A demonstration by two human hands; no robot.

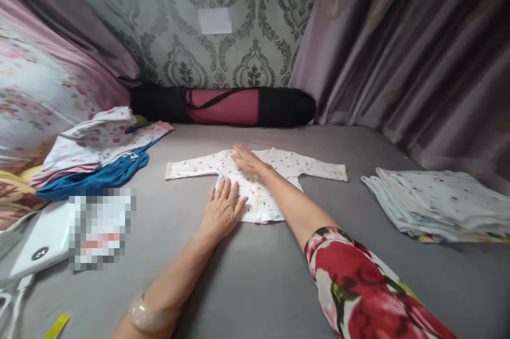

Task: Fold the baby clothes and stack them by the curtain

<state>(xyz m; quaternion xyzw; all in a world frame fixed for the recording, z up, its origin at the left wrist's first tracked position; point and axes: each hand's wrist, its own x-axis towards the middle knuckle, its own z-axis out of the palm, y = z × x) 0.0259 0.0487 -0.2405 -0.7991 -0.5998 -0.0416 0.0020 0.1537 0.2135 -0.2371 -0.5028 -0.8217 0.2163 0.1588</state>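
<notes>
Both the left hand (223,209) and right hand (247,161) press open-fingered on the little white top (261,198), no writing legible.

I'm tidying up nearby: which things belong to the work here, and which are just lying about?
In the work:
- patterned white top, under left hand and right hand
- probably the folded stack and heaped clothes

Just lying about, it seems:
- black-and-maroon bag
- white object with dark mark
- yellow strip
</notes>
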